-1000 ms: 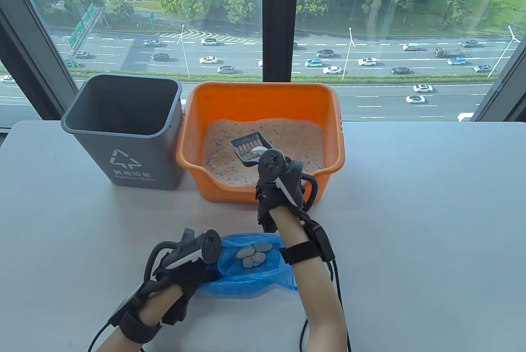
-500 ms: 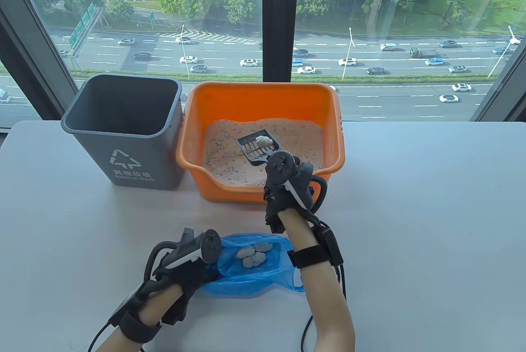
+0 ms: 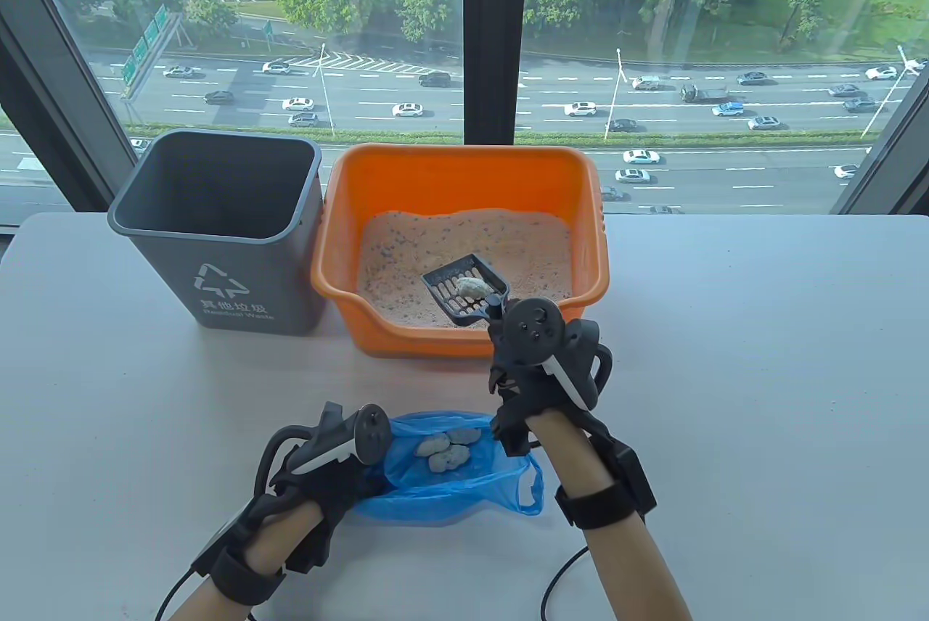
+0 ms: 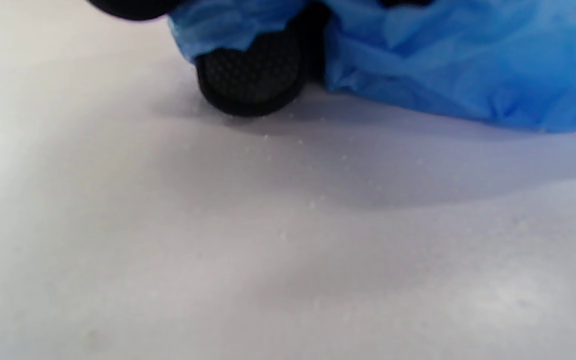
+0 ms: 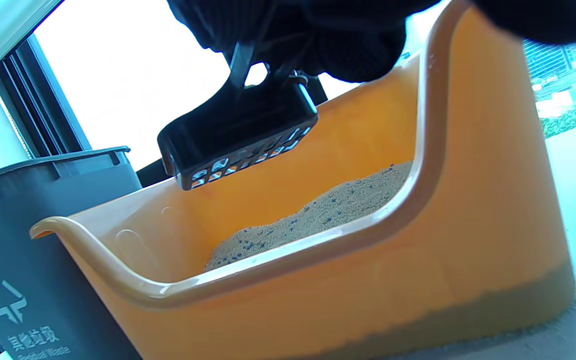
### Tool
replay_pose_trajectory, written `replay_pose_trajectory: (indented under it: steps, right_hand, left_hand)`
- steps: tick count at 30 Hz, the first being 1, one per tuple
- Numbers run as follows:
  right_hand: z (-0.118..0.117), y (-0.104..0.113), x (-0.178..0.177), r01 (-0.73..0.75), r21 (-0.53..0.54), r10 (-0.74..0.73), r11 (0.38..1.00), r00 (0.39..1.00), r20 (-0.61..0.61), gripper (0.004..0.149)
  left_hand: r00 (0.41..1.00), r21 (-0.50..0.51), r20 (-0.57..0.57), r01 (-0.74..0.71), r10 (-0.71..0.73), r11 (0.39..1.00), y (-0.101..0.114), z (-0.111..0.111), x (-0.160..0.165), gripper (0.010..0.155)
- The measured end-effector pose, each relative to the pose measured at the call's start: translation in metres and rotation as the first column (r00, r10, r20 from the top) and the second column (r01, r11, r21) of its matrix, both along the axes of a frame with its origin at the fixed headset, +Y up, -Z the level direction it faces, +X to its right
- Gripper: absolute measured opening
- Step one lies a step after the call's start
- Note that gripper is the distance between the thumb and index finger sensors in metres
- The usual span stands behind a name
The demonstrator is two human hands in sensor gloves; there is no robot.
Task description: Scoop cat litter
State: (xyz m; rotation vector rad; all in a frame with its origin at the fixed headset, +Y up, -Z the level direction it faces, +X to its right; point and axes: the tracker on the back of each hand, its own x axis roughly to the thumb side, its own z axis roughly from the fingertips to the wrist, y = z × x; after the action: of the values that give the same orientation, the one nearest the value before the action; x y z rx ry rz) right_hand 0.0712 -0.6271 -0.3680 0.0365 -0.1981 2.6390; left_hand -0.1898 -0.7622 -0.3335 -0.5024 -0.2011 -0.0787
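Note:
An orange litter box [image 3: 334, 265] half full of pale litter [image 3: 508, 244] stands at the table's back middle. My right hand [image 3: 541, 360] grips the handle of a dark slotted scoop [image 3: 464, 287], which carries a grey clump [image 3: 470, 285] above the box's front part. In the right wrist view the scoop [image 5: 238, 137] hangs above the box's front rim [image 5: 278, 255]. My left hand [image 3: 326, 461] holds the edge of a blue plastic bag [image 3: 472, 487] lying on the table in front; several grey clumps [image 3: 446, 450] lie in it. In the left wrist view a gloved fingertip [image 4: 250, 75] pinches the bag [image 4: 458, 65].
A dark grey waste bin [image 3: 218, 229] with a recycling mark stands left of the litter box, touching it; it also shows in the right wrist view [image 5: 23, 240]. The white table [image 3: 762, 396] spreads out to the right. A window is behind.
My right hand has drawn back toward me and to the right, lifting the scoop with the clump from the litter's middle to above the box's front. My left hand has stayed put.

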Motion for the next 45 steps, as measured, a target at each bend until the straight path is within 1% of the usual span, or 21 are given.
replay_pose_trajectory:
  steps: [1,4,8,11,13,15,17,19,21,23,25,30,33,36,39,42,45]
  right_hand:
    - [0.007,0.001,0.003,-0.001,-0.005,0.001,1.000,1.000,-0.009,0.054]
    - [0.038,0.004,0.015,-0.014,-0.034,0.012,0.999,0.999,-0.053,0.054]
    - [0.073,0.003,0.028,-0.035,-0.111,0.019,0.993,0.989,-0.147,0.054]
    - [0.091,-0.003,0.031,-0.037,-0.191,-0.006,0.981,0.975,-0.223,0.054]
    - [0.098,-0.009,0.029,-0.056,-0.247,-0.015,0.967,0.961,-0.275,0.054]
    - [0.100,-0.014,0.025,-0.098,-0.301,-0.004,0.949,0.948,-0.320,0.054]
    - [0.100,-0.019,0.018,-0.164,-0.346,0.039,0.924,0.939,-0.343,0.054]
    - [0.098,-0.022,0.010,-0.262,-0.375,0.124,0.889,0.927,-0.355,0.054]
    - [0.095,-0.022,0.003,-0.359,-0.374,0.217,0.855,0.903,-0.372,0.054]
    - [0.090,-0.020,-0.006,-0.471,-0.356,0.345,0.807,0.865,-0.364,0.054]
    - [0.087,-0.018,-0.010,-0.504,-0.344,0.385,0.792,0.850,-0.359,0.054]
    - [0.086,-0.009,-0.015,-0.528,-0.339,0.412,0.778,0.837,-0.359,0.053]
    - [0.088,-0.004,-0.009,-0.504,-0.342,0.386,0.793,0.850,-0.359,0.053]
    - [0.089,0.006,0.002,-0.412,-0.351,0.291,0.841,0.891,-0.348,0.053]
    - [0.087,0.015,0.009,-0.329,-0.347,0.212,0.878,0.918,-0.335,0.053]
    - [0.079,0.024,0.011,-0.279,-0.303,0.187,0.911,0.936,-0.299,0.053]
    - [0.058,0.028,0.007,-0.211,-0.254,0.154,0.944,0.962,-0.226,0.054]
  left_hand:
    - [1.000,0.000,0.000,0.000,0.000,1.000,0.000,0.000,0.000,0.070]
    - [1.000,0.004,-0.001,0.003,-0.003,1.000,0.000,0.000,0.000,0.070]
    - [1.000,0.008,-0.003,0.002,-0.002,1.000,0.000,0.000,0.000,0.070]
    - [1.000,0.008,-0.003,0.003,-0.003,1.000,0.000,0.000,0.000,0.070]
    - [1.000,0.011,-0.004,0.006,-0.006,1.000,0.000,0.001,0.000,0.070]
    - [1.000,0.013,-0.004,0.008,-0.008,1.000,0.000,0.001,0.000,0.070]
    - [1.000,0.014,-0.003,0.010,-0.010,1.000,0.000,0.001,0.000,0.070]
    - [1.000,0.015,-0.003,0.010,-0.010,1.000,0.000,0.001,0.000,0.070]
    - [1.000,0.016,-0.002,0.009,-0.009,1.000,0.000,0.001,0.000,0.070]
    - [1.000,0.016,-0.002,0.009,-0.009,1.000,0.000,0.001,0.000,0.070]
    - [1.000,0.016,-0.002,0.009,-0.009,1.000,0.000,0.001,0.000,0.070]
    - [1.000,0.016,-0.002,0.009,-0.009,1.000,0.000,0.001,0.000,0.070]
    - [1.000,0.016,-0.002,0.010,-0.010,1.000,0.000,0.001,0.000,0.070]
    - [1.000,0.016,-0.002,0.010,-0.010,1.000,0.000,0.002,0.000,0.070]
    - [1.000,0.017,-0.002,0.012,-0.012,1.000,0.000,0.002,0.000,0.070]
    - [1.000,0.018,-0.002,0.013,-0.013,1.000,0.000,0.002,0.000,0.070]
    - [1.000,0.018,-0.002,0.013,-0.012,1.000,0.000,0.002,0.000,0.070]
